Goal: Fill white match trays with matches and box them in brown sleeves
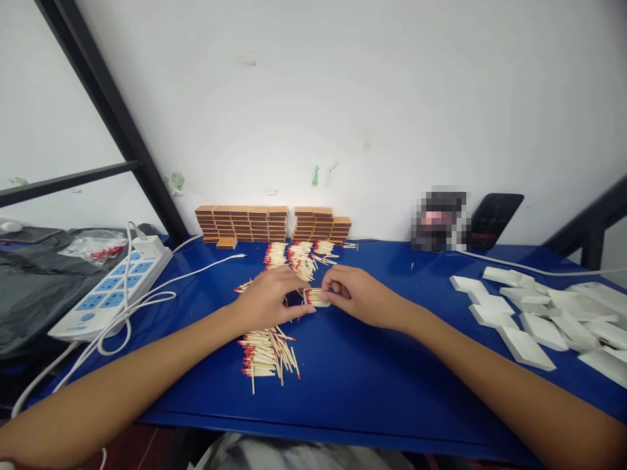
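Observation:
Both my hands meet at the middle of the blue table [372,385]. Between them is a small matchbox tray [316,297] filled with red-tipped matches. My left hand [267,300] curls its fingers around the tray's left end. My right hand [355,295] pinches the tray's right end with thumb and fingers. A loose pile of matches [267,352] lies just in front of my left hand. More matches [298,256] lie spread behind my hands.
Stacked brown matchboxes [272,225] line the wall at the back. Several white box sleeves [543,313] lie scattered at the right. A white power strip [115,287] with cables sits at the left. A dark phone [494,219] leans on the wall.

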